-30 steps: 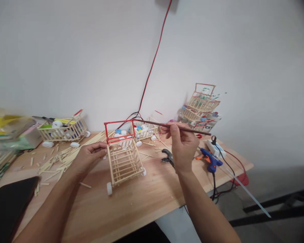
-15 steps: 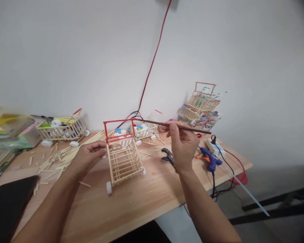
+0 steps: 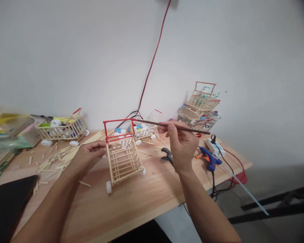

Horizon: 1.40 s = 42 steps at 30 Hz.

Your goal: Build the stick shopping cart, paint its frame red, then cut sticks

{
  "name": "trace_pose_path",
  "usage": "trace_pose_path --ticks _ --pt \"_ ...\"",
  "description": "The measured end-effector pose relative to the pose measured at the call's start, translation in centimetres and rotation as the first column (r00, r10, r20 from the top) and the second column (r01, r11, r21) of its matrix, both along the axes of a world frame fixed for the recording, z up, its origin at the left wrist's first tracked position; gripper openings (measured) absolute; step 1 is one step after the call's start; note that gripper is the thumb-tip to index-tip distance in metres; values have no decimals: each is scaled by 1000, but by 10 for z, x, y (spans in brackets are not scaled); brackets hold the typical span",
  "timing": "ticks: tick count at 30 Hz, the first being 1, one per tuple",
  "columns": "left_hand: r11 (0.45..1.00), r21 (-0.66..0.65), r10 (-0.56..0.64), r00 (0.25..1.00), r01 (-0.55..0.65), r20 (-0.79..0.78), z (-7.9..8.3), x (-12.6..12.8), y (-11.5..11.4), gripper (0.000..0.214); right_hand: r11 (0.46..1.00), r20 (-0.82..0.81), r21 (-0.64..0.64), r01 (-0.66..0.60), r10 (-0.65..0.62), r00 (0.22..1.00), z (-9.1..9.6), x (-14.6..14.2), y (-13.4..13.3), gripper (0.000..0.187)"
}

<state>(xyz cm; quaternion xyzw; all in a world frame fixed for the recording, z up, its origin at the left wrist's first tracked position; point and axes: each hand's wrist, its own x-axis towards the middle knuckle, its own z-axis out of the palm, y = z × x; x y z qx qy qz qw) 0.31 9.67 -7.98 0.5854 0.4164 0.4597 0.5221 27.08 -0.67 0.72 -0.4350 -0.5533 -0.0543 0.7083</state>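
A small cart made of wooden sticks stands on white wheels in front of me, its handle frame painted red. My left hand pinches the cart at its back left corner, below the handle; the fingertips are partly hidden behind the sticks. A thin dark paintbrush is gripped in my right hand, between thumb and fingers. Its tip touches the upper right corner of the red handle frame. The brush lies nearly level, pointing left.
Loose sticks and a black phone lie left on the wooden table. Filled stick carts stand behind, and stacked carts at back right. Right are black pliers, a blue glue gun and a power strip.
My right hand and the paintbrush have shifted very slightly left, the tip staying at the handle's upper right corner. My left hand and the cart look almost unmoved.
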Motion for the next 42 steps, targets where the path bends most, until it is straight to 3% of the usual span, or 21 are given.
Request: trace_pose_path --ticks 22,42 --pt "1000 8 -16 1000 16 -1 -1 0 0 27 999 -104 36 -6 9 994 -4 -3 8 19" --pt "1000 31 4 1000 -3 -10 0 0 0 25 992 26 -77 97 -96 995 -18 3 -18 17"
